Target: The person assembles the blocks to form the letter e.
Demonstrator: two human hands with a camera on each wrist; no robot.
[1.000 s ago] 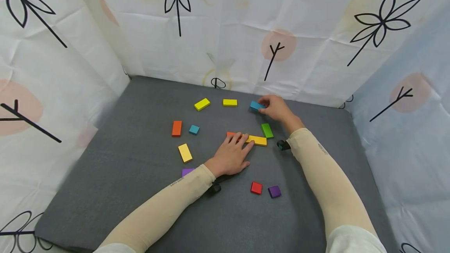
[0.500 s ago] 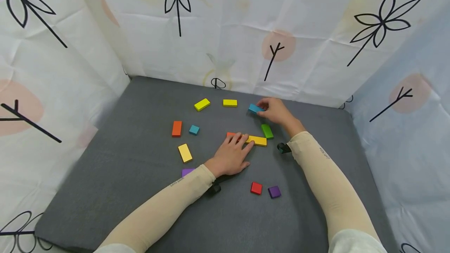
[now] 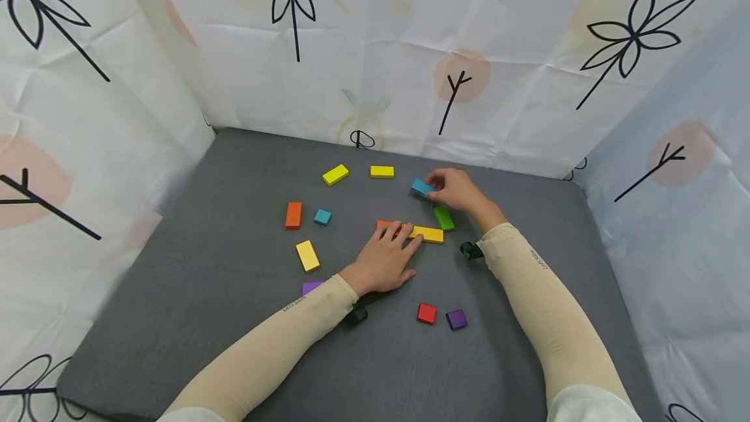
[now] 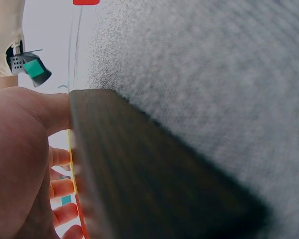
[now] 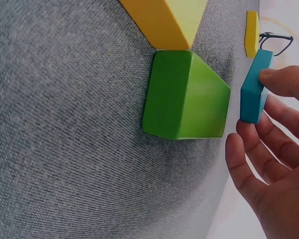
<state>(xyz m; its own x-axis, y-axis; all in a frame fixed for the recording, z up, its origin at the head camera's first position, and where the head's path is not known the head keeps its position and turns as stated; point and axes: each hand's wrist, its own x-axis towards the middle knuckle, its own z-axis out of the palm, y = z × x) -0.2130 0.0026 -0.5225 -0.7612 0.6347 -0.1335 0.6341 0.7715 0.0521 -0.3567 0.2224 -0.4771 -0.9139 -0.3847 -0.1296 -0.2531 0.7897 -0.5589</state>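
My right hand (image 3: pixel 459 189) pinches a blue block (image 3: pixel 420 187) between thumb and fingers, beyond the green block (image 3: pixel 444 219). In the right wrist view the thumb lies on one face of the blue block (image 5: pixel 255 87), with fingertips behind it. My left hand (image 3: pixel 383 259) is spread flat, its fingertips on a row made of an orange-red block (image 3: pixel 383 223) and a yellow-orange block (image 3: pixel 430 235). The green block touches the row's right end. Beneath the left palm, a long dark brown piece (image 4: pixel 134 169) shows in the left wrist view, mostly hidden from the head view.
Two yellow blocks (image 3: pixel 382 172) lie at the back. On the left are an orange block (image 3: pixel 293 215), a small blue block (image 3: pixel 322 217), a pale yellow block (image 3: pixel 307 256) and a partly covered purple block (image 3: pixel 310 287). Small red (image 3: pixel 426 313) and dark purple (image 3: pixel 457 320) blocks lie nearer.
My right hand has brought the blue block slightly nearer and to the left, toward the green block. The left hand stays in place on the row.
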